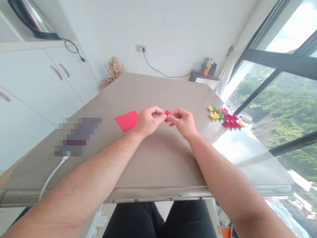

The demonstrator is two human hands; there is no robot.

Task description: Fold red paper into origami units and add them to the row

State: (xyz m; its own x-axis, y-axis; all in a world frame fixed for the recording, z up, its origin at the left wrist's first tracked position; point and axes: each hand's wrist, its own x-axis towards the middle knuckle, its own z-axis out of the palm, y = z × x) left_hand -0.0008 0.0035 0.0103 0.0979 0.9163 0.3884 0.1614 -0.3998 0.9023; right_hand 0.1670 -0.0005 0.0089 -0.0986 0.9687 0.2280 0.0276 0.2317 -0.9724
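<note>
Between my two hands, above the middle of the table, is a small folded piece of red paper. My left hand pinches its left side with thumb and fingers. From the other side, my right hand grips it the same way, fingertips close to the left thumb. The fingers cover much of the paper, so its full shape is hidden. A flat sheet of red paper lies just left of my left hand, partly behind it. Several small folded paper boats in yellow, green, pink and red stand in rows at the right.
The grey table ends near my lap. A blurred-out device with a white cable lies at the left. Bottles stand on a small dark stand beyond the far right corner. A window borders the right side.
</note>
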